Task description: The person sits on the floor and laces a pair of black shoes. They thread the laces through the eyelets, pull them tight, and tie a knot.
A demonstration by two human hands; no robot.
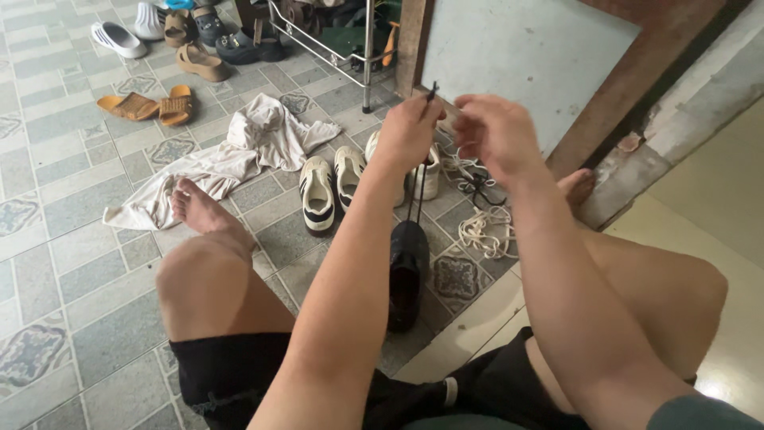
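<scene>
My left hand is raised and pinches a black shoelace whose tip sticks up above the fingers. The lace hangs straight down to a black shoe standing on the tiled floor between my bare legs. My right hand is held close beside the left, fingers curled around the upper part of the lace. Both forearms reach forward over my knees.
A pair of white sneakers with dark stripes and another white shoe lie beyond the black shoe. Loose cream laces and a dark lace lie right. Crumpled beige cloth, sandals, a metal rack, a door.
</scene>
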